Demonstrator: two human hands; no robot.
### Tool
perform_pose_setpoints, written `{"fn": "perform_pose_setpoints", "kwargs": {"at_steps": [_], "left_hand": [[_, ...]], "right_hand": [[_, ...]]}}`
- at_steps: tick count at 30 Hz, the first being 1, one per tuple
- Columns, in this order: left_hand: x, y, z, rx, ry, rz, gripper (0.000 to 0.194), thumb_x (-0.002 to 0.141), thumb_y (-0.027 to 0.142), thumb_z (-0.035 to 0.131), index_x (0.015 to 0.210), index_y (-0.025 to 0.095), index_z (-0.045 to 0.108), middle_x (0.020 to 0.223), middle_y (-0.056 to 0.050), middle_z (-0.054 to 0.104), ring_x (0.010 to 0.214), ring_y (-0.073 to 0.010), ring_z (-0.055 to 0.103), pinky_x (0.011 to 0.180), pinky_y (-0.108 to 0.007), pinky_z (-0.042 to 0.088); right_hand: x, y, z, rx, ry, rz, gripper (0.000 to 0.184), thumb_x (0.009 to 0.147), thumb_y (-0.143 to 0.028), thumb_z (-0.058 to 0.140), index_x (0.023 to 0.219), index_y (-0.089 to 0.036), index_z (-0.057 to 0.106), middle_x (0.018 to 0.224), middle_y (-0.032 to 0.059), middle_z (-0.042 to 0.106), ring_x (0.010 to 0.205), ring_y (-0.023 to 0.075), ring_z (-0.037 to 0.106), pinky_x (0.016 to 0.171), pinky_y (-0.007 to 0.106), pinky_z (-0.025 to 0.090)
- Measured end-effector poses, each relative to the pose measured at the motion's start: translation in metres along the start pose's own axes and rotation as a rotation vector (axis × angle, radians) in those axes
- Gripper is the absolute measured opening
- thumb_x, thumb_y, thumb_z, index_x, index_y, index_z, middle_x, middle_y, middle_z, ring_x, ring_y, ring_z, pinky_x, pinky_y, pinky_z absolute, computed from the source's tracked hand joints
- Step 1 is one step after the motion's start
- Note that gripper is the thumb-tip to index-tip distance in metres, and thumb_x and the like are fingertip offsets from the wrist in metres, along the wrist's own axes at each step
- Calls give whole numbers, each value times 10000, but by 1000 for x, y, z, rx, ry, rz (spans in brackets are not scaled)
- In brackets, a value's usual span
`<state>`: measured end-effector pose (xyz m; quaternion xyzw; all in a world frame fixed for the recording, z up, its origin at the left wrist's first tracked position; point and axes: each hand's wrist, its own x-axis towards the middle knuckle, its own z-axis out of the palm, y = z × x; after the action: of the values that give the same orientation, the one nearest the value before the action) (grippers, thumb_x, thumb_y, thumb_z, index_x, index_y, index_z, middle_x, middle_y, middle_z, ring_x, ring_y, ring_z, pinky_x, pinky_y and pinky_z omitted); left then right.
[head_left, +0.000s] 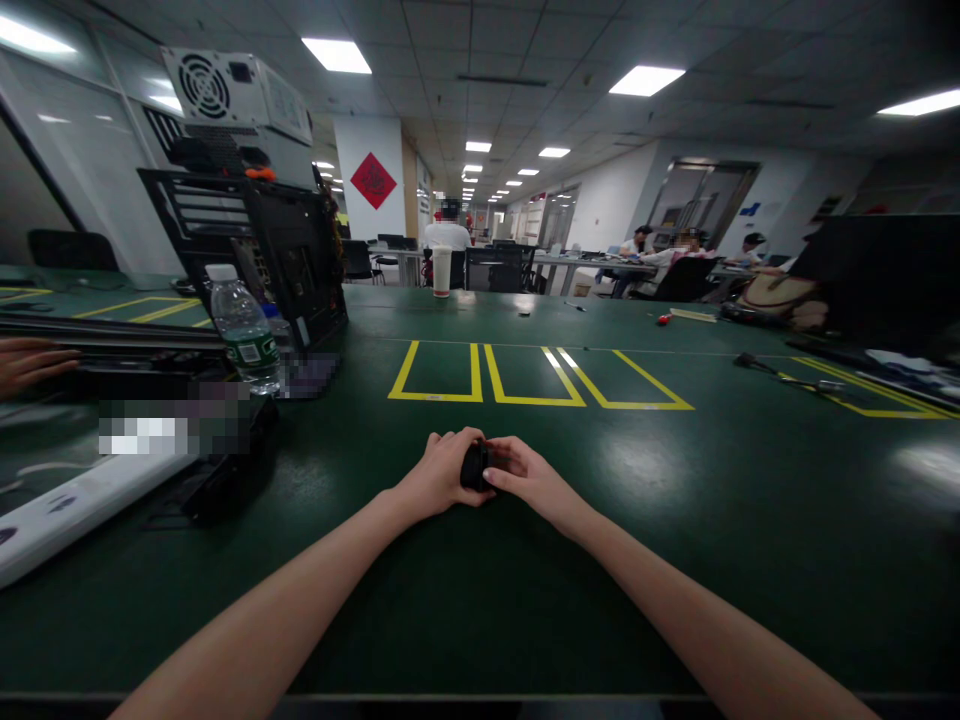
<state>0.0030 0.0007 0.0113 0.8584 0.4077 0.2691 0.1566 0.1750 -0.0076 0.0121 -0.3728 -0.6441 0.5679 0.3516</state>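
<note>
Above the green tabletop (480,600), right in front of me, a small black object (474,467) with a rounded edge sits between my hands. My left hand (441,472) is wrapped round its left side, thumb below and fingers over the top. From the right, my right hand (531,478) grips its edge between thumb and fingertips. Much of the object is hidden by my fingers, and its exact kind cannot be made out. Three yellow tape outlines (534,402) lie on the table just beyond my hands.
At left stand a water bottle (244,335), a black computer case (281,255) and a power supply unit (236,90), near a long white bar (90,510). Another person's hand (34,365) shows there. A white cup (442,272) stands farther back; cables (787,376) lie right.
</note>
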Motion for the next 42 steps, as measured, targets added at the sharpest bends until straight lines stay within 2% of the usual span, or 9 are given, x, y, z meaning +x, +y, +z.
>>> {"fn": "perform_pose_setpoints", "kwargs": {"at_steps": [6, 11, 15, 18, 24, 27, 31, 38, 42], "left_hand": [[1, -4, 4, 26, 15, -26, 571, 552, 297, 677, 1032, 211, 379, 966, -28, 517, 881, -223, 493, 779, -344, 304], [0, -2, 2, 6, 10, -11, 547, 588, 356, 654, 1039, 211, 381, 970, -34, 516, 876, -218, 495, 778, -341, 309], [-1, 0, 0, 6, 8, -12, 543, 591, 359, 653, 1037, 211, 382, 962, -33, 513, 873, -218, 490, 780, -346, 311], [-1, 0, 0, -5, 2, -17, 546, 590, 357, 652, 1040, 211, 379, 967, -31, 507, 871, -216, 481, 777, -345, 318], [-1, -2, 0, -5, 13, -18, 553, 577, 327, 662, 1038, 209, 380, 969, -30, 505, 858, -213, 478, 761, -338, 322], [-1, -2, -1, -11, 3, 1, 543, 595, 368, 644, 1040, 208, 378, 958, -30, 506, 851, -208, 479, 763, -335, 318], [0, -3, 1, 3, 4, 12, 545, 591, 374, 646, 1036, 208, 377, 945, -25, 508, 841, -205, 480, 758, -332, 315], [1, -7, 7, 22, 39, 7, 566, 551, 303, 678, 1023, 208, 381, 951, -20, 509, 842, -206, 480, 762, -327, 306], [0, -5, 5, 15, 37, 15, 550, 574, 355, 661, 1022, 207, 380, 941, -22, 509, 831, -203, 484, 759, -330, 308]], "right_hand": [[0, 2, -1, 52, -79, -63, 349, 643, -188, 626, 937, -205, 440, 1001, 10, 515, 978, 162, 506, 863, 348, 407], [-1, -1, 1, 46, -44, -48, 273, 682, -242, 592, 914, -207, 452, 984, 12, 523, 953, 170, 521, 821, 350, 429], [0, -1, 0, 22, -13, -17, 312, 698, -248, 577, 978, -212, 445, 1014, 23, 520, 983, 171, 507, 861, 361, 405], [1, 1, -1, 17, -29, -12, 316, 695, -241, 581, 979, -200, 450, 1018, 29, 523, 998, 169, 500, 898, 372, 380], [-1, 1, -1, 38, -72, -63, 309, 663, -201, 615, 921, -212, 445, 998, 12, 524, 982, 173, 516, 855, 361, 420], [-1, 0, 0, 21, -41, -54, 250, 704, -248, 572, 921, -211, 453, 987, 15, 525, 966, 170, 523, 843, 358, 424], [2, 1, 0, 10, -5, -20, 294, 708, -251, 566, 973, -206, 445, 1010, 25, 518, 992, 166, 503, 886, 364, 389], [1, 3, -2, 62, -91, -77, 356, 631, -203, 642, 919, -206, 434, 1005, 21, 508, 984, 177, 507, 860, 367, 404], [-1, 0, -1, 61, -64, -71, 294, 666, -270, 608, 901, -206, 443, 982, 23, 514, 962, 185, 518, 827, 372, 415]]}}
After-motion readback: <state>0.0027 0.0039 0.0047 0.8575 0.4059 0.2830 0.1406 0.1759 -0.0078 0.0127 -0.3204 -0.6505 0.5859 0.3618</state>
